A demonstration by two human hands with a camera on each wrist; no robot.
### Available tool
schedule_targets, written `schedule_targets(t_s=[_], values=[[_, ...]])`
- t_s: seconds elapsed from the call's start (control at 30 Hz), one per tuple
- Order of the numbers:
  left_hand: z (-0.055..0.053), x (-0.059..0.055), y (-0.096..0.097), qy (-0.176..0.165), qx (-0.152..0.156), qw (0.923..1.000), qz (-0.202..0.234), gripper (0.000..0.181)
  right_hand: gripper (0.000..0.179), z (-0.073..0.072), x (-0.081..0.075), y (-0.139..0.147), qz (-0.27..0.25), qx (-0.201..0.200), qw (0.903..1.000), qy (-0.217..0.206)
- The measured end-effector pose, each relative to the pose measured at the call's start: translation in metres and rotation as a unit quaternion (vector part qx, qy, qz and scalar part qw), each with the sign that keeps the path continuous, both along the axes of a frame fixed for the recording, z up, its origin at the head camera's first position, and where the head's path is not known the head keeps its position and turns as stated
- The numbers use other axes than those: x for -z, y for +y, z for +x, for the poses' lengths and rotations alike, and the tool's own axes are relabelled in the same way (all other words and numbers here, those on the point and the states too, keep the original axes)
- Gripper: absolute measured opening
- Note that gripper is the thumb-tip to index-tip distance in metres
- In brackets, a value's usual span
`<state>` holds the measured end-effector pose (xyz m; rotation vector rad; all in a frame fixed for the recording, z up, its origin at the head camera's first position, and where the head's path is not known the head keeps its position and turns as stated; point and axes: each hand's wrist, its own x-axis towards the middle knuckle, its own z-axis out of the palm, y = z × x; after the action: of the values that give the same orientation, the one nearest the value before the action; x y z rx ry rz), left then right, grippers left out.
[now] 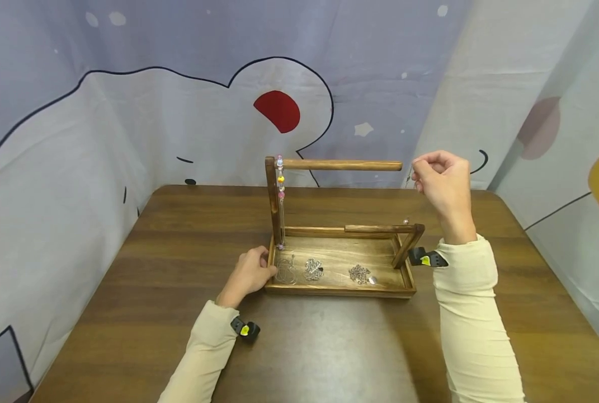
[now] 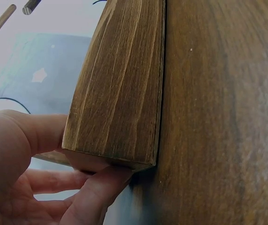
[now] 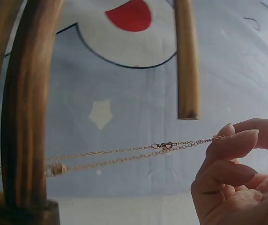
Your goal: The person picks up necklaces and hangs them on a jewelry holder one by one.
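A wooden jewelry stand (image 1: 339, 246) with a shallow tray base sits on the table. My left hand (image 1: 249, 272) grips the tray's left end, and in the left wrist view its thumb and fingers close around the wooden corner (image 2: 115, 112). Raised just beyond the free end of the upper rod (image 1: 349, 165), my right hand (image 1: 445, 184) pinches a thin chain necklace (image 3: 176, 146). The right wrist view shows its small clasp and a doubled chain passing behind a wooden post (image 3: 28, 108). A beaded strand (image 1: 281, 180) hangs at the upper rod's left end.
In the tray lie a coiled pale strand (image 1: 286, 272), a silver chain heap (image 1: 313, 270) and another chain (image 1: 359, 274) with a round pendant. A shorter lower rod (image 1: 380, 229) joins the right post. A patterned curtain (image 1: 203, 129) hangs behind the brown table (image 1: 188, 224).
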<state>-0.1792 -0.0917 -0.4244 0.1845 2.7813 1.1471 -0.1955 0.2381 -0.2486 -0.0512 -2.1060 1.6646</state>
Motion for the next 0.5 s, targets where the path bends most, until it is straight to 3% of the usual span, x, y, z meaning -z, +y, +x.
schedule_targets(t_s=[0.17,0.5], values=[[0.001,0.0,0.001,0.003,0.002,1.0,0.0,0.032,0.007,-0.01,-0.001,0.003,0.085,0.02,0.9961,-0.01],[0.0,-0.001,0.0,0.003,0.002,1.0,0.0,0.032,0.011,-0.02,-0.009,-0.012,0.147,0.019,0.989,0.007]])
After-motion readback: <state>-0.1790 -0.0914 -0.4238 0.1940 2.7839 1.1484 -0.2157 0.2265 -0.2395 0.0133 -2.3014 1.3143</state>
